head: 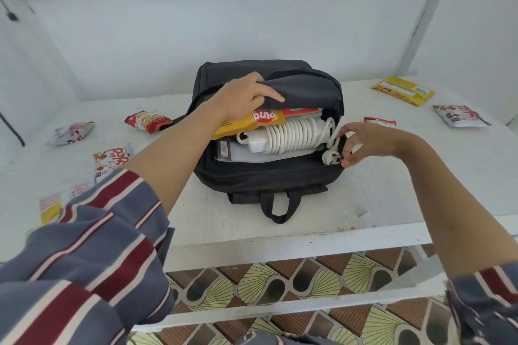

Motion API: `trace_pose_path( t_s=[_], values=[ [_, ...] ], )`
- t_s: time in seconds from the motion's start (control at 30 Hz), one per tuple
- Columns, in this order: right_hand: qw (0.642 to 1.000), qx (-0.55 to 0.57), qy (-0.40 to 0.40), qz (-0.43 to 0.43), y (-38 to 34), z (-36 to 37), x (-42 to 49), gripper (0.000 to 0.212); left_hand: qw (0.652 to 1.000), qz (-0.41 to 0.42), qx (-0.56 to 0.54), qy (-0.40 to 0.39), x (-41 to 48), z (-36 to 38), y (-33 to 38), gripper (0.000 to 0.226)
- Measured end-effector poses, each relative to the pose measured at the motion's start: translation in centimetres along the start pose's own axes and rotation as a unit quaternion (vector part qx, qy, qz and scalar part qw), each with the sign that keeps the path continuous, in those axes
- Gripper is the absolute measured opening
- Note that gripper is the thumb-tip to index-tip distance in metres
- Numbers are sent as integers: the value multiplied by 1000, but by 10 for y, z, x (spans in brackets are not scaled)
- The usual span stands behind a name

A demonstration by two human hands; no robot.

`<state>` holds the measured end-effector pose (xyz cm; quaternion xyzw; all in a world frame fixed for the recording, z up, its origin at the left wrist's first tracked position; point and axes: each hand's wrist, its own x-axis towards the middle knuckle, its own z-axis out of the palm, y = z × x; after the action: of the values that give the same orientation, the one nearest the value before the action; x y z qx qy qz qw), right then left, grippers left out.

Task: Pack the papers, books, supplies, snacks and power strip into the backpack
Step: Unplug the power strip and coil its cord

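The left hand (246,95) reaches in from the lower left, forearm bare below a striped grey and maroon sleeve (92,246); it grips the flap (305,89) of the black backpack (269,179) and holds it lifted, index finger stretched along the cloth; the right hand (364,140) comes in from the right with the wrist bent down, its fingertips pinching the white plug (330,158) at the right end of the opening. The backpack lies in the middle of the white surface (364,199), handle toward the person; inside sit the power strip (291,134) wrapped in its coiled cord, a yellow snack packet (252,120) above it, and papers (246,154) below. Loose snack packets lie around on the surface: a red one (147,120), a pale one (71,133) and a red-and-white one (110,161) on the left; a yellow pack (403,89) and a grey one (459,115) on the right. A white wall (196,36) rises behind; patterned brown and yellow floor tiles (280,283) show below the front edge.
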<state>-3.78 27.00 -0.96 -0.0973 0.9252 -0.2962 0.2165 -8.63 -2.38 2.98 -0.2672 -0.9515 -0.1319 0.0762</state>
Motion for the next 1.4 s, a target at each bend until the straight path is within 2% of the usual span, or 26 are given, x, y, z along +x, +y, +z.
trace_pose_path(
  t_s=[0.13,0.3,0.47,0.57,0.63,0.7,0.87,1.0,1.13,1.4],
  values=[
    [998,61,2,-29,0,0,1,34,1000,-3,0,0,-1,1,3,42],
    [989,83,104,-60,-3,11,7,12,1000,-7,-2,-2,-1,1,4,42],
    [975,94,196,-50,-7,22,24,21,1000,-8,6,-3,-2,1,5,43],
    [950,141,277,-26,-3,25,29,41,1000,-11,5,3,-3,3,7,42],
    [944,181,274,-24,0,27,29,53,998,10,44,33,-6,9,6,38],
    [946,204,250,-33,1,29,30,56,991,46,101,71,-9,19,4,34],
    [951,215,214,-55,0,27,31,58,973,106,193,75,-11,42,17,72],
    [953,230,184,-67,0,27,31,56,965,130,223,51,-12,52,14,82],
    [951,247,170,-72,2,28,32,57,961,130,242,33,-10,56,9,76],
    [955,249,140,-85,4,25,34,53,967,52,250,1,-9,59,23,82]
  ],
)
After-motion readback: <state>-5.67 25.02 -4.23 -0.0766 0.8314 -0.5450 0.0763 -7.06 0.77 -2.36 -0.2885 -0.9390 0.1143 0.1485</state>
